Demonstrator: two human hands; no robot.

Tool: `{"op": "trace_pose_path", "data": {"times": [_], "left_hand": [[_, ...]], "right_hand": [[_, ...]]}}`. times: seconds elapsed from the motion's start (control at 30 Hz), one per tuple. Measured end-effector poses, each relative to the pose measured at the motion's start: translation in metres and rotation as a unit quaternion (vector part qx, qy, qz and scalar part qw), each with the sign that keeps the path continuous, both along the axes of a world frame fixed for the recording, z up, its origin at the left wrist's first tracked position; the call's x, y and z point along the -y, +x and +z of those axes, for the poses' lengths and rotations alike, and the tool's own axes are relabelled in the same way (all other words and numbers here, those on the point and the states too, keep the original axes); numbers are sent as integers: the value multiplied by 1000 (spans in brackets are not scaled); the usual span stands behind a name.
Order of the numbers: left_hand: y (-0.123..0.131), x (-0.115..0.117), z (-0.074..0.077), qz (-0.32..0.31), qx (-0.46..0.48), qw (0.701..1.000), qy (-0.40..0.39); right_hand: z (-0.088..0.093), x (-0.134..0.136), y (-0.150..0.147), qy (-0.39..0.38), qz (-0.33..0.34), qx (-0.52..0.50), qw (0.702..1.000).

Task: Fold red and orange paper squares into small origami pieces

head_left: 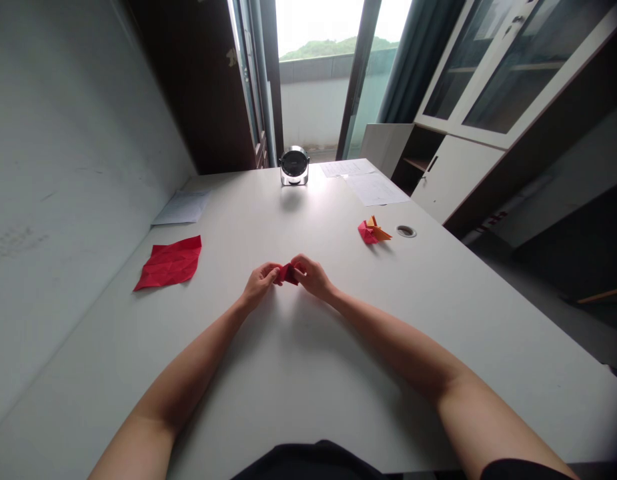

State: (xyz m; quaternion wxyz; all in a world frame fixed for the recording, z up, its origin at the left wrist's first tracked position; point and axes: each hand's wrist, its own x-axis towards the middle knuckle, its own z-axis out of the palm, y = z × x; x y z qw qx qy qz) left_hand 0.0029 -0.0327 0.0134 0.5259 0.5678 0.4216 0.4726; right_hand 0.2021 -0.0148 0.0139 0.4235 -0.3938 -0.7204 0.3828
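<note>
Between my hands, above the middle of the white table (298,360), is a small folded piece of red paper (289,273). My left hand (261,280) pinches its left end. The fingers of my right hand (311,275) are closed on its right end, hiding part of it. A creased red sheet (171,263) lies flat at the left. To the right, beyond my right hand, rests a folded red and orange paper piece (372,231), with a roll of tape (406,231) beside it.
At the far edge stands a small round device (294,165) on a metal stand. White papers lie at the back left (182,207) and back right (375,189). A wall borders the left side; cabinets (455,177) stand beyond the right edge.
</note>
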Motion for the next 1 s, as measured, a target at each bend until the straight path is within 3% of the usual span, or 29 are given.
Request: {"op": "trace_pose_path", "data": {"times": [0.47,0.83,1.0], "left_hand": [[-1,0,-2,-15,-5,1000,-20],[-2,2,0,62,-57,994,62],[-3,3,0,84,-90,989,79]], "right_hand": [[-1,-3,1,16,18,-38,999],[-6,-4,-2,7,1,20,1000],[-7,-5,-2,41,-1,57,998]]}}
